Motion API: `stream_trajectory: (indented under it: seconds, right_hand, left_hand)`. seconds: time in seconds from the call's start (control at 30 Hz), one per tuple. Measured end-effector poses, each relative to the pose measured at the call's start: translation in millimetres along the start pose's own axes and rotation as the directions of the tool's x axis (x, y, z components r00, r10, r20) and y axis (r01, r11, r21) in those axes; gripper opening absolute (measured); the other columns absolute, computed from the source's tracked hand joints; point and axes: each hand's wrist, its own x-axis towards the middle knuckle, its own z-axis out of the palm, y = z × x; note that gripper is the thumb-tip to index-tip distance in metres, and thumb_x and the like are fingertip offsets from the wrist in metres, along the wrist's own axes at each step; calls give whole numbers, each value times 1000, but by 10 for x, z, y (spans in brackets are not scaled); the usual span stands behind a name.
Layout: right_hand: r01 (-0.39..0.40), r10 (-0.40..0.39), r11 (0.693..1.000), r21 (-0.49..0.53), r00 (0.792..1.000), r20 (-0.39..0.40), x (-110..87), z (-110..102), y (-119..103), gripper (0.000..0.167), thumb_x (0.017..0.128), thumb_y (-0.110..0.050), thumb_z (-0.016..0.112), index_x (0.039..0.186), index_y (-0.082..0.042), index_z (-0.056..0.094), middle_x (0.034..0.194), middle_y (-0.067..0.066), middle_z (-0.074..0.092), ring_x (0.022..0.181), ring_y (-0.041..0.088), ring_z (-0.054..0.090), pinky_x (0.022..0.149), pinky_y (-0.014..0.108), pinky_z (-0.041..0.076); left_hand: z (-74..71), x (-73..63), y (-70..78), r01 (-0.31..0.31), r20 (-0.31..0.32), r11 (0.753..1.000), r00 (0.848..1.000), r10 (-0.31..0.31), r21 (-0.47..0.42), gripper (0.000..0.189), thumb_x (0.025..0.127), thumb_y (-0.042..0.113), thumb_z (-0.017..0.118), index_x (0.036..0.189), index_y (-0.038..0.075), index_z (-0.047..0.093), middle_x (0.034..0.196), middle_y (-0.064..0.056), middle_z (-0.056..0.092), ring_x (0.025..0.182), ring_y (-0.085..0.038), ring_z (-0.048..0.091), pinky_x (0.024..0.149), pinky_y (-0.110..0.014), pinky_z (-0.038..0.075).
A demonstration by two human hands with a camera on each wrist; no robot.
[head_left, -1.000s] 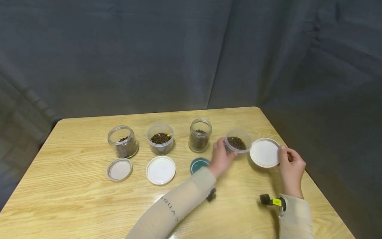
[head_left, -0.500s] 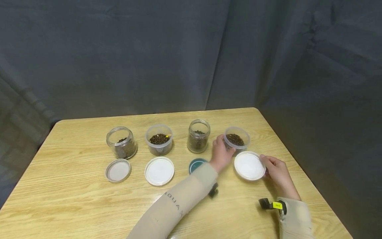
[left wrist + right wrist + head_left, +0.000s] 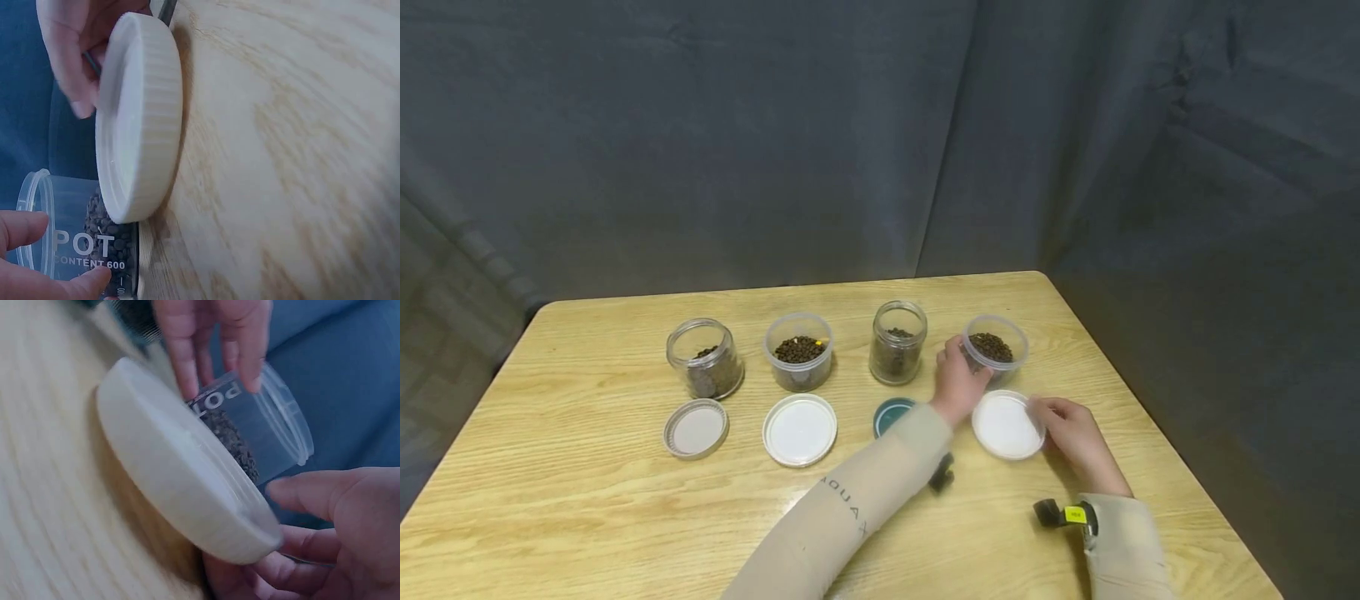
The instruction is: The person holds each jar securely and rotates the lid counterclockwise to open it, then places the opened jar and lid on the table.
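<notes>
My left hand [image 3: 958,382] grips the side of a clear plastic tub [image 3: 250,434], which stands upright on the table with brown pellets inside. "POT" is printed on its wall. In front of the tub, a white ribbed lid [image 3: 1008,425] lies inner side up, low at the table surface. At the lid's right rim is my right hand [image 3: 1078,442]. In the right wrist view its curled fingers [image 3: 281,572] reach under the rim, with the thumb close above. Whether the thumb touches the lid is hard to tell.
Further left stand a glass jar [image 3: 897,350], another plastic tub [image 3: 800,371] and a second glass jar [image 3: 707,367], all uncovered with brown pellets. Before them lie a green lid [image 3: 891,414], a white lid [image 3: 800,430] and a greyish lid [image 3: 696,428]. Dark curtains hang behind the table.
The right hand has carried the white lid left and down, from beside the tub to the table in front of it. The left hand has set the tilted tub upright, still holding it.
</notes>
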Motion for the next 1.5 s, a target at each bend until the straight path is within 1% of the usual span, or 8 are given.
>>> stream_trajectory:
  seconds: [0.13,0.3,0.6,0.93,1.2,1.37,1.43,1.5]
  right_hand:
    - [69,-79,986,-154,995,-61,-12,4,-39,41,103,-21,57,125,14,60,122,33,63,105,33,60,71,19,50]
    - [102,-125,968,-228,988,-88,-4,20,-81,32,98,-11,59,118,13,63,108,30,66,92,34,64,64,24,52]
    - [145,-180,947,-287,979,-98,17,70,-72,23,94,-3,61,112,10,66,99,23,67,91,34,62,67,29,50]
    - [159,-188,942,-295,979,-74,51,106,-86,21,95,0,59,111,10,66,100,23,66,95,36,61,80,45,53]
    - [182,-212,936,-300,975,-71,98,101,-70,21,95,-1,60,111,10,66,100,23,66,95,36,61,76,40,53]
    - [175,-211,941,-291,973,-97,32,39,8,25,98,-7,59,114,10,65,100,22,66,90,32,61,66,28,51]
    - [162,-197,946,-282,975,-100,-11,0,46,29,99,-10,58,118,11,63,100,22,66,88,31,61,62,25,52]
    - [160,-192,945,-286,978,-85,-55,-42,69,35,100,-12,57,125,12,58,101,23,64,90,32,62,61,26,54]
  left_hand:
    - [9,23,-7,-1,-5,1000,1000,1,2,71,88,11,78,146,0,39,138,-25,48,128,-40,51,113,-49,43]
    - [4,44,5,9,-3,1000,1000,-9,-9,71,88,10,78,147,1,39,138,-24,47,128,-40,51,113,-48,42]
    - [5,62,12,9,5,1000,1000,-9,-9,71,87,9,78,147,0,39,138,-25,48,128,-40,51,113,-49,43]
    - [-58,72,5,6,32,1000,999,-7,4,69,90,10,76,147,-1,39,138,-25,47,126,-39,52,112,-49,44]
    - [-161,68,-14,-9,106,1000,994,11,-23,69,92,13,72,149,-1,35,142,-25,43,130,-38,49,113,-49,44]
    - [-327,-67,-18,-68,245,997,967,75,-37,60,95,9,67,147,2,40,143,-19,51,125,-32,56,106,-39,51]
    - [-454,-181,11,-107,330,994,938,107,-18,54,96,8,66,146,5,44,140,-15,57,121,-28,60,101,-34,54]
    - [-614,-322,47,-175,425,984,893,145,33,48,99,8,63,144,7,48,133,-12,64,113,-21,65,94,-29,57]
